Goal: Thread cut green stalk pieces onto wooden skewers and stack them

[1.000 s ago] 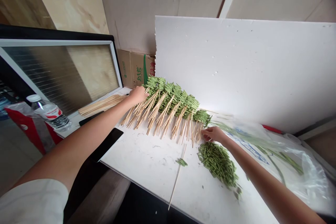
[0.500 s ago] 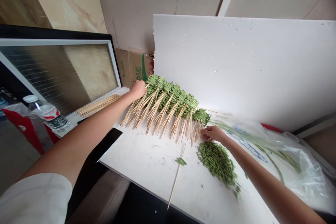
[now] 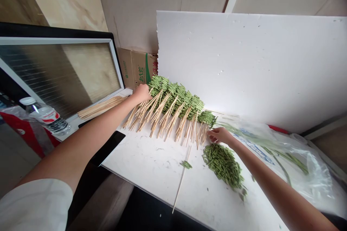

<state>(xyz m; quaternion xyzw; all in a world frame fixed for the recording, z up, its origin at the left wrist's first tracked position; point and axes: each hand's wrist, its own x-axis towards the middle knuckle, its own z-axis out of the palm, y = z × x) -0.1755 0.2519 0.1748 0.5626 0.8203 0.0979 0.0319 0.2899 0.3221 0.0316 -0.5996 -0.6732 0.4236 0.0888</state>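
A long row of skewered green bean pieces (image 3: 179,95) lies stacked on the white table (image 3: 151,158), bare stick ends (image 3: 165,115) fanned towards me. My left hand (image 3: 142,93) is closed at the far left end of the row, against the beans and sticks; its fingertips are hidden. At the right end, my right hand (image 3: 219,135) has its fingers loosely bent and apart, beside the outermost sticks. Just below it sits a heap of loose cut green beans (image 3: 223,166). One single skewer (image 3: 180,184) lies near the front edge with a few bean pieces (image 3: 186,164) at it.
Bare skewers (image 3: 100,107) lie at left, near a black phone (image 3: 110,148) and a water bottle (image 3: 48,117). A clear plastic bag (image 3: 306,166) with long green beans covers the right side. Behind stand a white foam board (image 3: 244,65) and a cardboard box (image 3: 139,66).
The view has shifted slightly. Both hands stay at the two ends of the row, and the skewers look almost unmoved.
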